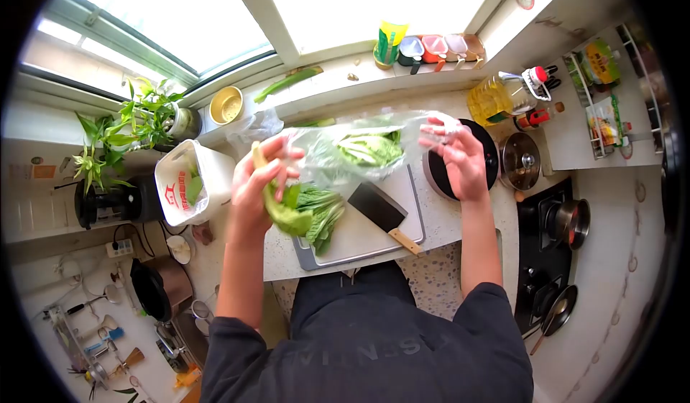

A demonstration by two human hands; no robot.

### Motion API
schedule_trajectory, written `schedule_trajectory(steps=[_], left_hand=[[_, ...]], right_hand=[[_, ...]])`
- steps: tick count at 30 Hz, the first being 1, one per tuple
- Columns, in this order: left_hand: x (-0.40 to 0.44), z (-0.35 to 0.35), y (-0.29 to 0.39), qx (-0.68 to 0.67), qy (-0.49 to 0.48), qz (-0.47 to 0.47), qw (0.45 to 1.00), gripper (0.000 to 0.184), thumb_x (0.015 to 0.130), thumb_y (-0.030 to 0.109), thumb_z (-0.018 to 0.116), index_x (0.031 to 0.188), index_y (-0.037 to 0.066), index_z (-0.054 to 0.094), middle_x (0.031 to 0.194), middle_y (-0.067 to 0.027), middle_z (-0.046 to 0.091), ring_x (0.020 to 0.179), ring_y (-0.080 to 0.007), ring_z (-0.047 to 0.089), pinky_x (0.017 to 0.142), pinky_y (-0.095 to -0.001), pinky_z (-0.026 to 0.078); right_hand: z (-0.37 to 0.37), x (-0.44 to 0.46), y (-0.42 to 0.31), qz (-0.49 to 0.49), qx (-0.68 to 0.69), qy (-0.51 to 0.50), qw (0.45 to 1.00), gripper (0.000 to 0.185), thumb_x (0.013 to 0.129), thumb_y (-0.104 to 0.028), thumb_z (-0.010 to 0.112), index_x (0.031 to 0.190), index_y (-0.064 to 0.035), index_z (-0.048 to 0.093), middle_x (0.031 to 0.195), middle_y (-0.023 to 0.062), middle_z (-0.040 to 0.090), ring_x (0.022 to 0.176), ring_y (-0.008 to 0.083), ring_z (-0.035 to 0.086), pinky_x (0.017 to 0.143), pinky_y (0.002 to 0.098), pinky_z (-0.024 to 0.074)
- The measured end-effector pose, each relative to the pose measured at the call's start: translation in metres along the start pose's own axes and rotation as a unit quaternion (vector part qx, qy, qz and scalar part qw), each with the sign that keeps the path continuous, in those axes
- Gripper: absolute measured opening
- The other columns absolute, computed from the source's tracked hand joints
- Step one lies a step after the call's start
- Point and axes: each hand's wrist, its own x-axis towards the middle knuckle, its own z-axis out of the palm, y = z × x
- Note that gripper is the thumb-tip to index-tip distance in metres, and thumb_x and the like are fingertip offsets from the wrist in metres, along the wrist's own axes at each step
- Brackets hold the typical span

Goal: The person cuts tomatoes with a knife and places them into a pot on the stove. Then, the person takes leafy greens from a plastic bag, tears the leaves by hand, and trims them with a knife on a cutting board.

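Between my two hands a clear plastic bag (316,153) is stretched out, with a leafy green vegetable (370,148), like napa cabbage, in it. My left hand (253,187) grips a curved green leaf (291,222), its fingertips at the bag's left end. The bag's right end is pinched in my right hand (461,157). More cut leafy greens (327,220) lie below on the left side of the cutting board (356,248). A cleaver (379,205) with a wooden handle rests on the board, its handle over the front edge.
A white bin (215,180) stands left of the board. A dark pan (492,144) and a lidded pot (520,160) sit to the right, near an oil bottle (489,101). Along the sill are a yellow bowl (226,105), a green stalk (289,82) and spice boxes (435,48).
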Motion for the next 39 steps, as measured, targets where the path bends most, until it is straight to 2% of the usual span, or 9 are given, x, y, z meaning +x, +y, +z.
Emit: schedule_trajectory(steps=[3, 5, 11, 17, 20, 24, 30, 34, 39], left_hand=[[0.044, 0.027, -0.023, 0.027, 0.008, -0.027, 0.999, 0.054, 0.094, 0.019, 0.065, 0.140, -0.008, 0.055, 0.120, -0.0254, 0.070, 0.061, -0.0077, 0.053, 0.083, -0.0308, 0.054], [0.069, 0.031, -0.045, 0.040, 0.011, -0.066, 0.997, 0.055, 0.095, 0.020, 0.066, 0.142, -0.004, 0.052, 0.124, -0.0201, 0.069, 0.086, -0.0159, 0.067, 0.076, -0.0277, 0.057], [0.097, 0.038, -0.087, 0.034, 0.019, -0.110, 0.993, 0.039, 0.096, 0.016, 0.068, 0.132, 0.001, 0.065, 0.117, -0.0078, 0.074, 0.079, -0.0087, 0.064, 0.074, -0.0250, 0.054], [0.081, -0.002, -0.102, 0.248, 0.054, -0.049, 0.966, 0.037, 0.098, 0.015, 0.069, 0.131, -0.001, 0.069, 0.119, -0.0038, 0.074, 0.093, -0.0058, 0.062, 0.085, -0.0260, 0.052], [0.054, -0.018, -0.096, 0.275, 0.059, -0.043, 0.959, 0.042, 0.097, 0.015, 0.069, 0.136, 0.000, 0.065, 0.116, -0.0052, 0.075, 0.090, -0.0055, 0.060, 0.084, -0.0252, 0.051], [0.009, -0.030, -0.092, 0.246, 0.050, -0.110, 0.962, 0.036, 0.099, 0.015, 0.066, 0.132, 0.001, 0.066, 0.095, -0.0060, 0.076, 0.079, -0.0078, 0.063, 0.073, -0.0261, 0.052], [-0.045, -0.036, -0.147, 0.323, -0.003, -0.155, 0.934, 0.016, 0.100, 0.016, 0.069, 0.110, 0.003, 0.071, 0.079, 0.0006, 0.068, 0.065, -0.0068, 0.063, 0.061, -0.0248, 0.051], [-0.063, -0.033, -0.179, 0.476, -0.035, -0.086, 0.874, 0.028, 0.092, 0.029, 0.076, 0.113, 0.012, 0.070, 0.080, -0.0147, 0.071, 0.071, -0.0273, 0.070, 0.069, -0.0387, 0.056], [-0.066, -0.019, -0.203, 0.573, -0.075, -0.034, 0.815, 0.030, 0.090, 0.025, 0.073, 0.115, 0.013, 0.063, 0.088, -0.0174, 0.073, 0.083, -0.0382, 0.072, 0.073, -0.0469, 0.057]], right_hand=[[-0.039, 0.025, 0.013, 0.010, -0.035, 0.028, 0.999, 0.034, 0.093, -0.003, 0.057, 0.125, 0.0023, 0.066, 0.139, 0.0170, 0.060, 0.125, 0.0271, 0.063, 0.105, 0.0412, 0.0521], [-0.063, 0.035, 0.032, 0.047, -0.057, 0.062, 0.995, 0.035, 0.097, -0.006, 0.057, 0.130, -0.0002, 0.064, 0.140, 0.0136, 0.061, 0.125, 0.0251, 0.064, 0.103, 0.0371, 0.0513], [-0.081, 0.038, 0.066, 0.110, -0.144, 0.136, 0.974, 0.042, 0.100, -0.006, 0.057, 0.141, -0.0042, 0.056, 0.139, 0.0100, 0.061, 0.119, 0.0206, 0.065, 0.100, 0.0318, 0.0498], [-0.059, -0.024, 0.091, 0.000, -0.361, 0.271, 0.892, 0.044, 0.096, 0.002, 0.063, 0.138, -0.0010, 0.051, 0.118, 0.0086, 0.060, 0.101, 0.0157, 0.061, 0.092, 0.0298, 0.0517], [-0.036, -0.080, 0.111, -0.053, -0.501, 0.285, 0.816, 0.048, 0.083, 0.000, 0.066, 0.129, -0.0017, 0.051, 0.118, 0.0130, 0.051, 0.105, 0.0266, 0.054, 0.094, 0.0400, 0.0471], [-0.009, -0.154, 0.138, -0.013, -0.569, 0.226, 0.791, 0.040, 0.083, -0.001, 0.067, 0.120, 0.0018, 0.053, 0.114, 0.0194, 0.051, 0.110, 0.0384, 0.054, 0.099, 0.0456, 0.0460], [0.006, -0.214, 0.193, 0.179, -0.709, 0.035, 0.681, 0.052, 0.079, -0.036, 0.086, 0.118, -0.0104, 0.062, 0.114, 0.0091, 0.060, 0.108, 0.0320, 0.058, 0.090, 0.0457, 0.0478], [-0.007, -0.233, 0.218, 0.209, -0.735, 0.013, 0.645, 0.047, 0.077, -0.033, 0.085, 0.112, -0.0122, 0.062, 0.111, 0.0086, 0.061, 0.107, 0.0319, 0.059, 0.087, 0.0476, 0.0471], [-0.018, -0.244, 0.227, 0.162, -0.712, 0.034, 0.682, 0.040, 0.080, -0.030, 0.082, 0.111, -0.0122, 0.064, 0.105, 0.0104, 0.065, 0.101, 0.0341, 0.062, 0.084, 0.0477, 0.0509]])
